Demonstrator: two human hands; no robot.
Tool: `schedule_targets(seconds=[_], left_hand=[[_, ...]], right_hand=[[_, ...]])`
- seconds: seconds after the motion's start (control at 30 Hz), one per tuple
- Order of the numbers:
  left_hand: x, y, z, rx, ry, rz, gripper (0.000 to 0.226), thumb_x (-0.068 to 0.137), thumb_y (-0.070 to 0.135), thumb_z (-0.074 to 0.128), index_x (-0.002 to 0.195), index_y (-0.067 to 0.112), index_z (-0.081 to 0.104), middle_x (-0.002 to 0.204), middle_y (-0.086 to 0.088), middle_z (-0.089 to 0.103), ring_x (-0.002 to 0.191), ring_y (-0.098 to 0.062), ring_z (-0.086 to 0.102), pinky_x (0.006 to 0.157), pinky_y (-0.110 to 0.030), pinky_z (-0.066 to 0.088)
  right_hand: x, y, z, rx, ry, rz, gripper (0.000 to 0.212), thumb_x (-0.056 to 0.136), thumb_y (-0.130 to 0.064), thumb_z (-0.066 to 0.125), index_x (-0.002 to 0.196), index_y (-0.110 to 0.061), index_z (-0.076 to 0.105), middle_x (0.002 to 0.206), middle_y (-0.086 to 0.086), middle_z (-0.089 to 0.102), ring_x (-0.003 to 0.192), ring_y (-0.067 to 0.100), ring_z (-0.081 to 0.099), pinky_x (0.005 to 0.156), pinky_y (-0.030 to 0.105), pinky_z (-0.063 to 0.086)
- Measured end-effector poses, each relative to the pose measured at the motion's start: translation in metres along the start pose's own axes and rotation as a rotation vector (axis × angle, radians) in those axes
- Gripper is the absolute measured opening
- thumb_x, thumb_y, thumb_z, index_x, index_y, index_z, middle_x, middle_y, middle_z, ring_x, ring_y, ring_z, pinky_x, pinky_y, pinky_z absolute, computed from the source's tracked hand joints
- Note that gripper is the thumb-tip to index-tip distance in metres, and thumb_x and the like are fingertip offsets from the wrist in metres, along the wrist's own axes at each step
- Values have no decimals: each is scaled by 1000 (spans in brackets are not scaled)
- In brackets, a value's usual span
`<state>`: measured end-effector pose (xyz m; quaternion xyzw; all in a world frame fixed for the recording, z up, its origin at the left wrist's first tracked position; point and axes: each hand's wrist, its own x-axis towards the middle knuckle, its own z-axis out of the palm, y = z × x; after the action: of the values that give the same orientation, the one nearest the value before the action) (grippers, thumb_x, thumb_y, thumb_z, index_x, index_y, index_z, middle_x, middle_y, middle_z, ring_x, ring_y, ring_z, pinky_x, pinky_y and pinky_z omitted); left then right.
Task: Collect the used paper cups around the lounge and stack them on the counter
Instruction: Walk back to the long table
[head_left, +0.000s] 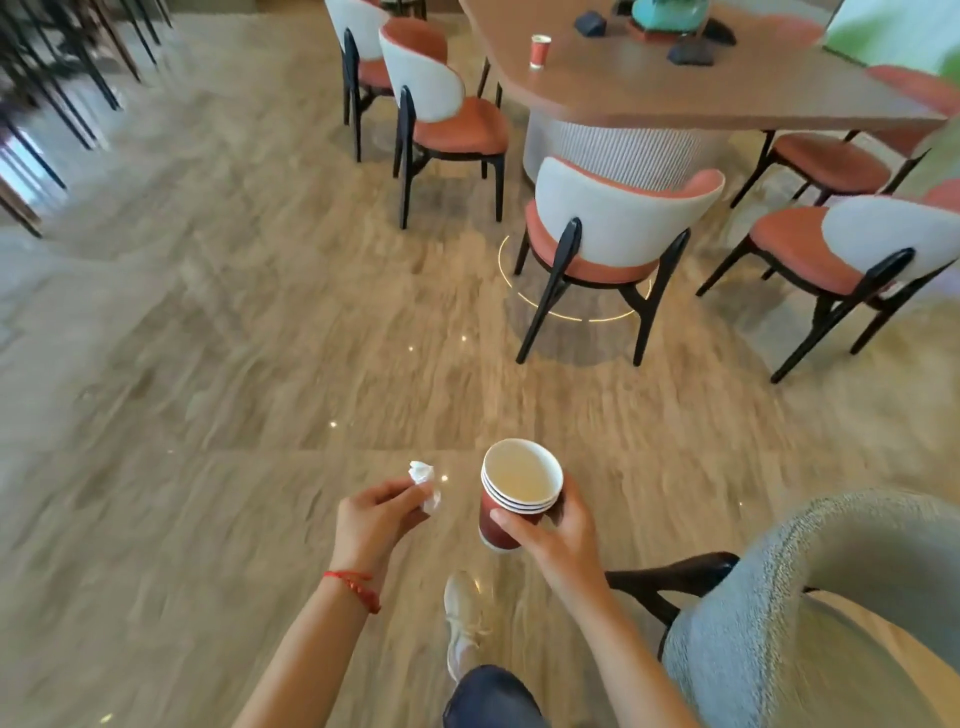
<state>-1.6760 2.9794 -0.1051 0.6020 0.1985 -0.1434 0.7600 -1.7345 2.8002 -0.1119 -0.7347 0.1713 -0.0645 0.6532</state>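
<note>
My right hand (550, 525) grips a stack of nested red paper cups (506, 519) with white rims, held upright at waist height above the floor. My left hand (376, 517) pinches a crumpled white tissue (423, 483) between its fingers, just left of the stack. Another red paper cup (540, 51) stands alone near the left edge of the brown table (675, 88) far ahead.
Several orange-and-white chairs ring the table, the nearest one (608, 244) straight ahead. A grey upholstered armchair (831, 597) sits close at my right. Dark chair legs (62, 78) crowd the far left. Dark pouches and a teal vase (667, 13) sit on the table. Marble floor (234, 338) spreads between.
</note>
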Motion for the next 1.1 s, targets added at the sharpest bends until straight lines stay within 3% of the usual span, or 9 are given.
schedule_targets(seconds=[0.13,0.3,0.43,0.67,0.87,1.1], left_hand=[[67,26,21,1,20,15,14,76,1,70,64,7,73,60,-1,68,62,-10,66,59,-18,55],[145,78,56,12,23,39,11,76,2,71,66,7,73,62,-3,69,63,-11,67,61,-18,55],[203,115,69,-19,65,62,16,75,4,71,62,12,75,63,0,71,64,-10,69,59,-16,53],[302,157,75,-42,114,49,13,75,4,72,65,11,74,64,-2,71,63,-11,69,57,-18,54],[420,220,91,-31,77,81,18,76,3,71,61,13,75,62,-1,70,64,-11,68,60,-18,54],[545,302,120,4,36,71,22,75,0,70,60,14,75,60,1,68,62,-10,67,60,-18,54]], right_hand=[[76,-4,10,11,-36,11,64,49,-51,82,107,-38,57,104,-17,66,100,4,62,84,24,50],[177,-31,22,21,-85,0,61,51,-49,82,106,-39,58,105,-18,66,100,4,62,82,20,50],[249,-50,39,30,-121,-2,67,49,-47,82,110,-32,58,106,-8,67,101,8,63,85,25,51],[364,-58,82,43,-153,11,62,50,-47,83,106,-37,59,104,-17,67,100,4,63,80,18,51],[490,-84,126,56,-129,-30,61,52,-48,84,108,-40,59,108,-14,67,104,7,63,88,29,51],[623,-126,162,60,-87,-55,57,52,-51,82,103,-55,56,107,-23,65,104,3,62,86,25,49]])
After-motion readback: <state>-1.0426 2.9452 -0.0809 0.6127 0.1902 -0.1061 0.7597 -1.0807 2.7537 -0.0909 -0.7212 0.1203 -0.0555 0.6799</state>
